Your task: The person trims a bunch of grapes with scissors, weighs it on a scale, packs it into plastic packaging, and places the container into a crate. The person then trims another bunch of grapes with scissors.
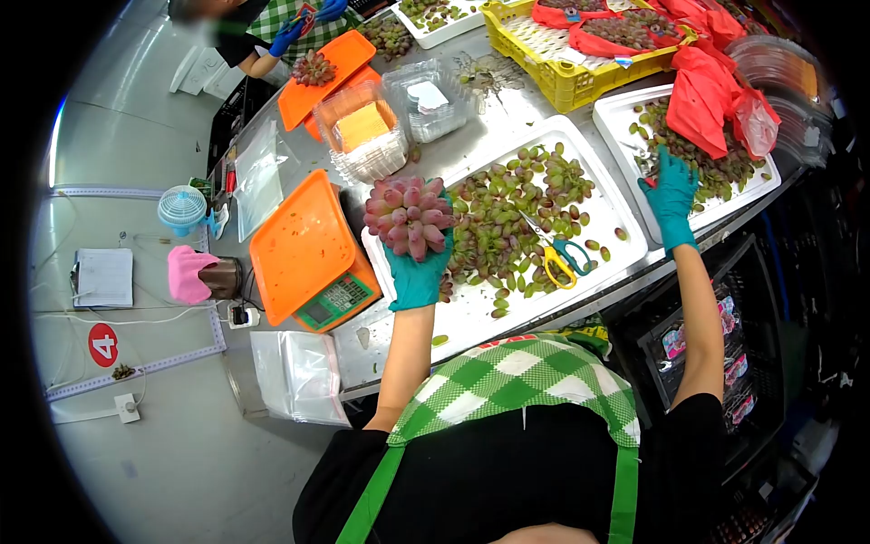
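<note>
My left hand [420,276], in a teal glove, is closed around the underside of a bunch of reddish-pink grapes [408,216], holding it up beside the orange scale [304,245]. My right hand [673,195], gloved alike, reaches over the near edge of the right white tray [772,181], fingers apart at the loose grapes [725,174]; whether it touches any is unclear. Between my hands lies a larger white tray [625,218] with green and reddish grapes [507,213]. Scissors [564,263] with yellow and teal handles rest on those grapes.
Red wrapping [702,100] covers part of the right tray's grapes. Behind stand a yellow crate [580,86] and clear plastic boxes [426,100]. Plastic bags [297,376] lie at the table's left corner. Across the table, a person in blue gloves [288,38] works near an orange tray [340,63].
</note>
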Demonstrator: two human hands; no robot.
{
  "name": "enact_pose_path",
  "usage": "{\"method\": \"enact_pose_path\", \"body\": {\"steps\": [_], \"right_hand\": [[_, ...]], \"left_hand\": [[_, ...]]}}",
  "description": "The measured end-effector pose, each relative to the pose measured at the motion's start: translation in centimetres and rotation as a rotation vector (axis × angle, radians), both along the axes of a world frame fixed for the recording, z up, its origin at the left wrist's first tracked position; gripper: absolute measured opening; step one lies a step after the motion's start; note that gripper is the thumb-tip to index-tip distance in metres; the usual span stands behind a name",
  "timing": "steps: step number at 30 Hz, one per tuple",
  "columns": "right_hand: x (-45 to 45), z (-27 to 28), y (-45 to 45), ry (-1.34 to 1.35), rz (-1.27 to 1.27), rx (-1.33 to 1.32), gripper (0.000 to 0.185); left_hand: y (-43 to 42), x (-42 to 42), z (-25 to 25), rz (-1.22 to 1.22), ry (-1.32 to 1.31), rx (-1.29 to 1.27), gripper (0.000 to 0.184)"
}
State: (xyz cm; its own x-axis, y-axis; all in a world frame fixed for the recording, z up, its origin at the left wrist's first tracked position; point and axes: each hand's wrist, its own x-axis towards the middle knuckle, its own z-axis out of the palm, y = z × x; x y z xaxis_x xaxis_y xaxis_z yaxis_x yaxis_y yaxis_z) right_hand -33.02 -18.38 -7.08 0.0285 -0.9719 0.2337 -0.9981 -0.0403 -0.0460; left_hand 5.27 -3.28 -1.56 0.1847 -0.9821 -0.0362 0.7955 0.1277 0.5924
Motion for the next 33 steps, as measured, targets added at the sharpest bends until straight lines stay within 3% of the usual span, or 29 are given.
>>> {"method": "enact_pose_path", "body": {"steps": [1, 3, 5, 7, 8, 10, 11, 13, 17, 19, 20, 23, 25, 27, 30, 32, 33], "right_hand": [[-0.6, -0.3, -0.2, -0.028, -0.011, 0.002, 0.079], [-1.4, -1.1, -0.2, -0.012, -0.073, -0.019, 0.071], [-2.0, -2.9, -0.5, 0.010, -0.100, -0.059, 0.065], [1.1, -1.0, 1.7, -0.091, 0.091, -0.230, 0.050], [2.6, -0.3, 2.8, -0.307, 0.333, -0.284, 0.048], [6.8, -1.1, 6.8, -0.499, 0.460, -0.075, 0.040], [8.9, -0.8, 9.0, -0.555, 0.563, -0.008, 0.048], [11.8, 1.7, 12.1, -0.280, 0.583, 0.392, 0.056], [13.3, -0.2, 13.1, -0.088, 0.501, 0.344, 0.060], [13.3, 0.2, 13.1, -0.001, 0.487, 0.366, 0.060], [13.3, 0.1, 13.2, -0.027, 0.471, 0.392, 0.060], [12.9, -0.7, 13.1, -0.077, 0.435, 0.459, 0.060], [12.5, -1.1, 13.2, -0.084, 0.424, 0.502, 0.059], [12.0, -0.9, 13.4, -0.149, 0.416, 0.488, 0.058], [10.9, -1.7, 13.4, -0.363, 0.368, 0.450, 0.063], [10.2, -1.5, 13.3, -0.511, 0.353, 0.465, 0.062], [10.3, -0.6, 13.3, -0.760, 0.352, 0.547, 0.060]], "left_hand": [[0.0, 0.0, -0.2, 0.000, -0.116, 0.017, 0.033], [0.0, -0.2, -0.7, -0.034, 0.070, 0.010, 0.033], [-0.2, -0.6, -1.4, -0.096, 0.673, -0.041, 0.034], [-0.2, -1.3, -0.4, -0.051, 0.630, -0.023, 0.034], [-0.2, -1.8, 0.3, -0.030, 0.609, -0.012, 0.033], [-0.4, -2.9, 1.6, -0.034, 0.479, 0.028, 0.032], [-0.5, -3.1, 1.9, -0.036, 0.413, 0.047, 0.032], [-0.5, -2.5, 0.5, 0.046, 0.457, 0.112, 0.030], [0.1, -2.2, 0.9, 0.056, 0.389, 0.154, 0.030], [0.4, -2.6, 2.2, -0.087, 0.537, 0.093, 0.031], [0.6, -2.7, 2.6, -0.161, 0.611, 0.061, 0.031], [1.1, -0.7, -1.1, -0.143, 0.472, -0.111, 0.038], [1.3, -0.9, -0.9, -0.049, 0.319, -0.024, 0.047], [1.5, -1.4, -0.4, -0.102, 0.431, -0.065, 0.054], [1.7, -1.3, -0.5, -0.397, 0.853, -0.255, 0.062], [0.9, 1.2, -3.7, -0.593, 0.953, -0.278, 0.064], [0.9, 1.1, -3.5, -0.664, 0.973, -0.233, 0.062]]}}
